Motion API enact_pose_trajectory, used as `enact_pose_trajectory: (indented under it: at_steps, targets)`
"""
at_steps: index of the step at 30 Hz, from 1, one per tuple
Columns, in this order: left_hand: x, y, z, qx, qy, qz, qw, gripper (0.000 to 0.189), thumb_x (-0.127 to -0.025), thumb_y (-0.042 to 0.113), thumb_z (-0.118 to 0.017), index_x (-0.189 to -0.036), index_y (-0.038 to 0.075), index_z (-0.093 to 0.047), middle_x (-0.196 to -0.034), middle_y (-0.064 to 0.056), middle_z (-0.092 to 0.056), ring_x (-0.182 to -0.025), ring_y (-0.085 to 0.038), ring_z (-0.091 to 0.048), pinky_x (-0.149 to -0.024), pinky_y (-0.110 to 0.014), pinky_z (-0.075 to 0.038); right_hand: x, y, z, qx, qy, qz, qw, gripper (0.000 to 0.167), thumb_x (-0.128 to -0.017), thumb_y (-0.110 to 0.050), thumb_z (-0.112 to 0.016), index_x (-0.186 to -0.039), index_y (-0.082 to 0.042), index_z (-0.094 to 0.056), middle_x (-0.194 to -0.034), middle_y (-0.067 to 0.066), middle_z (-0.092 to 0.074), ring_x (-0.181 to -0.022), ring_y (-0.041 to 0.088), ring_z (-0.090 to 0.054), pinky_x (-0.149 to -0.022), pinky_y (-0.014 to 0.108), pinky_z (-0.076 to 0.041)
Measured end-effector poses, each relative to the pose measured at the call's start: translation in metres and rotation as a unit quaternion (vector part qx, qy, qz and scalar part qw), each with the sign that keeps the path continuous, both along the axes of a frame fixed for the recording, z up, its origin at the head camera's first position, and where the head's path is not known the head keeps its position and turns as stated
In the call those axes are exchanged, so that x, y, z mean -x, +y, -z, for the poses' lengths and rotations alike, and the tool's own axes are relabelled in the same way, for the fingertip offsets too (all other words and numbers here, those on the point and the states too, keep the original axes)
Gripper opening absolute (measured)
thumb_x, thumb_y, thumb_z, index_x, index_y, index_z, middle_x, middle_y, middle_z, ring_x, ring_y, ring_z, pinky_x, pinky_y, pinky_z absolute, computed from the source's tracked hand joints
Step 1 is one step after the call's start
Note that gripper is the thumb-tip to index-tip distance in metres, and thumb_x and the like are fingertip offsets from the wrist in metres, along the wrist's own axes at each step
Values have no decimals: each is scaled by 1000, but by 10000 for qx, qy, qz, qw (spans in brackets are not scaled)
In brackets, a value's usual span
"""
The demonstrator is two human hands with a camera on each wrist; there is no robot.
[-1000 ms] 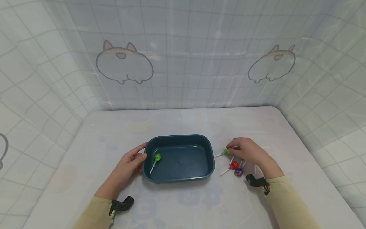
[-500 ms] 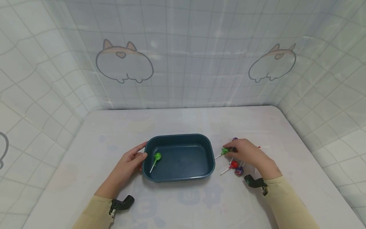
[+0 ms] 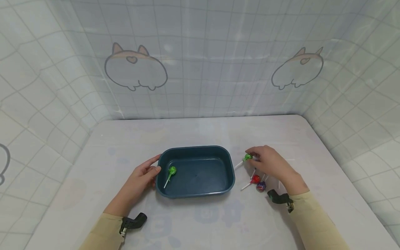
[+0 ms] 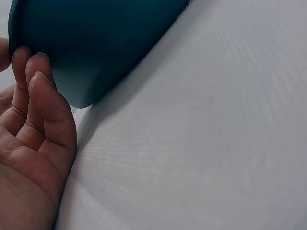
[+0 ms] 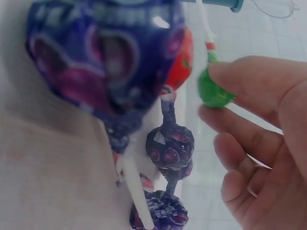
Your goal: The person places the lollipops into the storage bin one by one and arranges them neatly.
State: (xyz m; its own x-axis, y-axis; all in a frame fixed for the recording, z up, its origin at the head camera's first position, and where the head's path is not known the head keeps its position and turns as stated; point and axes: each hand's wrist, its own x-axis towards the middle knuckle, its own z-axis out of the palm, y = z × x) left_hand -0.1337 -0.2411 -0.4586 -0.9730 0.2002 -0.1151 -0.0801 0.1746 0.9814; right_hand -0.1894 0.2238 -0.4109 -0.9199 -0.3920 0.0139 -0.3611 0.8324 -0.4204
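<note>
In the head view my left hand [image 3: 142, 178] grips the left end of a dark teal plastic tub [image 3: 197, 178], thumb over the rim. The left wrist view has its fingers [image 4: 50, 103] curled against the tub's outer wall. Inside the tub, on the left, lies a green lollipop [image 3: 172, 170] with a white stick. To the right of the tub my right hand [image 3: 272, 163] pinches another green lollipop [image 5: 213, 91] by its wrapped head between thumb and finger, its stick pointing toward the tub. Below this hand lie a red lollipop [image 3: 255, 179] and a purple lollipop [image 3: 261, 186].
Several purple-wrapped lollipops [image 5: 170, 146] show in the right wrist view, one very close to the camera; the right hand hides some from the head camera. The white table [image 3: 200, 135] backs onto a grid-patterned curtain [image 3: 200, 69], with similar curtains at both sides.
My right hand has first drawn the green lollipop slightly toward the tub, then raised it off the pile. The left hand and the tub have stayed in place.
</note>
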Motion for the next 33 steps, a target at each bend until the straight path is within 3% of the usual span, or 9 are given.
enact_pose_trajectory:
  at_steps: [7,10,20,27,33]
  targets:
    - [0,0,-1,-1,-9,16,10000,56,-99,36,-61,-150,27,-42,-91,-17,-59,-73,-27,-56,-66,-36,-52,0,6,-4,454,669,69,9967,35,-90,-16,-73,-124,-9,-68,-106,3,-65,-93,21,-61,-82,43,-52]
    - [0,0,-1,-126,-18,60,9999,56,-99,36,-61,-150,26,-41,-92,-18,-60,-72,-25,-56,-65,-36,-52,0,8,-5,730,769,77,9943,34,-90,-14,-72,-123,-10,-69,-107,3,-64,-91,21,-63,-80,43,-53]
    - [-1,0,-1,-204,-6,81,9998,59,-98,38,-62,-151,25,-41,-93,-18,-60,-72,-24,-56,-65,-36,-52,-2,9,-11,1525,393,210,9873,32,-91,-12,-72,-123,-13,-70,-112,4,-60,-99,24,-67,-82,43,-55]
    - [-1,0,1,-257,-10,83,9996,60,-97,38,-63,-151,25,-40,-94,-18,-61,-72,-23,-56,-65,-36,-52,-2,10,-12,1629,290,283,9858,35,-93,-15,-70,-128,-14,-67,-118,3,-63,-98,20,-65,-81,42,-55]
    - [-1,-1,1,-221,2,87,9997,60,-97,38,-63,-152,24,-40,-94,-19,-60,-73,-24,-57,-65,-36,-53,-2,10,-14,1583,189,469,9861,35,-93,-21,-70,-127,-14,-67,-111,5,-68,-95,23,-66,-77,41,-54]
